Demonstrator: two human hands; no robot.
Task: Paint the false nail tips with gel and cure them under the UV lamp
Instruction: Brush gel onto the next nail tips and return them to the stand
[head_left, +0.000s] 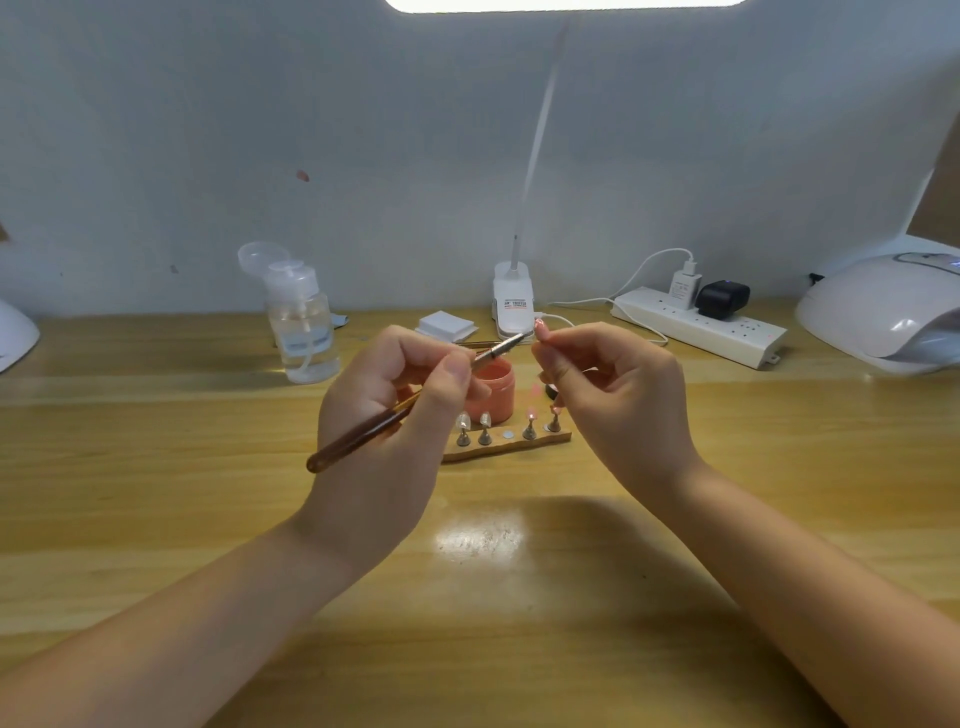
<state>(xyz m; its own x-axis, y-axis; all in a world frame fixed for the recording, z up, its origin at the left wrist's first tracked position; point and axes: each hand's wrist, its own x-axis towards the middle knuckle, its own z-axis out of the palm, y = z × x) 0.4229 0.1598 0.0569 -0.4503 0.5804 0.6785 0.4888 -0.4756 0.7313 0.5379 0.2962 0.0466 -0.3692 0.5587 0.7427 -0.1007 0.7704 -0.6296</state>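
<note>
My left hand (387, 410) grips an amber-handled gel brush (358, 434), its metal ferrule pointing up and right toward a pink nail tip (541, 327). My right hand (613, 395) pinches that nail tip on its stand between thumb and fingers, just right of the brush tip. Below the hands a wooden holder (506, 447) carries several nail tips on small metal stands, two pale at left and two pink at right, with one bare magnet spot in the middle. An open pink gel jar (493, 389) sits behind the holder. The white UV lamp (883, 312) stands at the far right.
A clear pump bottle (301, 322) stands at back left, a stack of white wipes (445, 326) and a clip desk lamp base (513, 304) at back centre. A white power strip (698, 325) with plugs and cables lies right of them. Another white device (15, 335) shows at the left edge.
</note>
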